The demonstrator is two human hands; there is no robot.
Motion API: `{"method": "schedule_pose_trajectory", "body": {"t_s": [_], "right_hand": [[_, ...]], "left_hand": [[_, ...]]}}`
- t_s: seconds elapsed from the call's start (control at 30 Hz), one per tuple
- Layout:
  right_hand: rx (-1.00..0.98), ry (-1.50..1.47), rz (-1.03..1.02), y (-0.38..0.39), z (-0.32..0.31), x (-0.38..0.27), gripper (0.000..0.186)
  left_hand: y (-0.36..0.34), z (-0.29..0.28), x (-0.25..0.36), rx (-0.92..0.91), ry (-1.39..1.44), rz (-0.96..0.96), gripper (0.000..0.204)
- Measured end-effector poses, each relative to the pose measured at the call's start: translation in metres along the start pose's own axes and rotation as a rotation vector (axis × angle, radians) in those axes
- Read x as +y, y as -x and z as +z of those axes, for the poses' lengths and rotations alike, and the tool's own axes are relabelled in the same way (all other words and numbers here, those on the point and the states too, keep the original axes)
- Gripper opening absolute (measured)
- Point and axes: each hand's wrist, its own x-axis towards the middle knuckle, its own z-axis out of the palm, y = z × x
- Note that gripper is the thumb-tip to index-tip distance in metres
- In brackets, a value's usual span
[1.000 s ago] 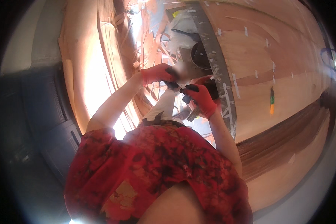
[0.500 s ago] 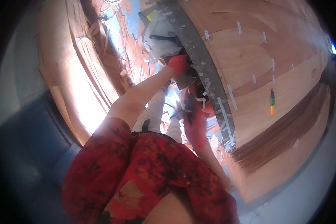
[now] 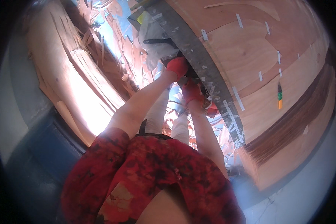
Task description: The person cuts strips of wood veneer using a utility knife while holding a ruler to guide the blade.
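Head view: both red-gloved hands, left (image 3: 177, 66) and right (image 3: 191, 90), have shifted up along the table's grey metal edge strip (image 3: 209, 74), curled onto it; what they grip is hidden.

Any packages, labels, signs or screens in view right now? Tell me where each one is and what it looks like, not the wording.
White plastic bag: upper middle, beyond the gloved left hand, crumpled, with a black handle across it.
Yellow tag or packet: top, beside the grey metal rail, small, partly hidden.
White tape strips: scattered over the plywood sheet at right, short, narrow.
Green and orange marker-like stick: lying on the sheet, right.
No signs or screens visible.
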Motion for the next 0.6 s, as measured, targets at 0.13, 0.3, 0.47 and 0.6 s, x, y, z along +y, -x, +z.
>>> {"method": "schedule_pose_trajectory", "body": {"t_s": [0.13,0.3,0.47,0.6], "right_hand": [[0.047,0.048,0.156,-0.005,0.025,0.029,0.045],[0.102,0.07,-0.047,-0.001,-0.009,0.003,0.057],[0.003,0.056,-0.027,-0.004,-0.019,0.008,0.058],[0.083,-0.022,-0.143,-0.005,-0.015,0.004,0.055]], "left_hand": [[0.026,-0.032,0.005,-0.088,0.154,-0.12,0.027],[0.069,-0.074,-0.111,-0.001,0.204,-0.318,0.016],[0.182,-0.215,-0.248,0.271,0.31,-0.57,0.006],[0.376,-0.357,-0.376,0.043,-0.909,-0.684,0.022]]}}
